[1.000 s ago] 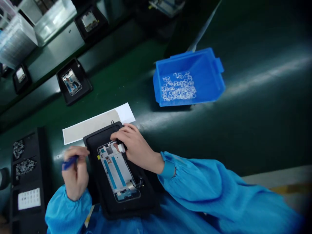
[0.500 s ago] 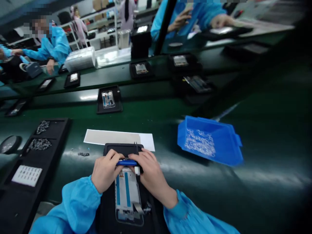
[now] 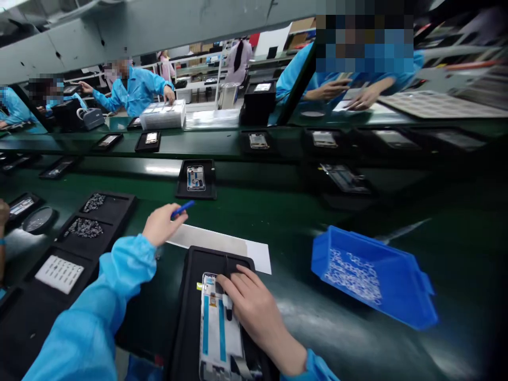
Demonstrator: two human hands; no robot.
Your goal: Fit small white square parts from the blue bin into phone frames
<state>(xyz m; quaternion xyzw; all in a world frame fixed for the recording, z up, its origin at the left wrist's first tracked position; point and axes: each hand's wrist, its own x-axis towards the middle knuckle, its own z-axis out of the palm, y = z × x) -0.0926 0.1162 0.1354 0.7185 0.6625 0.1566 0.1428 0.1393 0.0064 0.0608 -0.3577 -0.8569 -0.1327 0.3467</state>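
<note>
Blue plastic tool point(image 3: 183, 209) in left hand point(image 3: 161, 225)

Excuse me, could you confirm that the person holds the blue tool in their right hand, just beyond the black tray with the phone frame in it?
Not quite: the head view shows the blue tool in the left hand, not the right. It is just beyond the black tray, and the right hand lies on the phone frame.

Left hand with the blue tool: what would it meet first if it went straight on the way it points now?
The left hand, holding a slim blue plastic tool, would probably meet the black rectangular tray holding a white phone frame, across the dark green bench. Depth is unclear; it might pass above.
</note>
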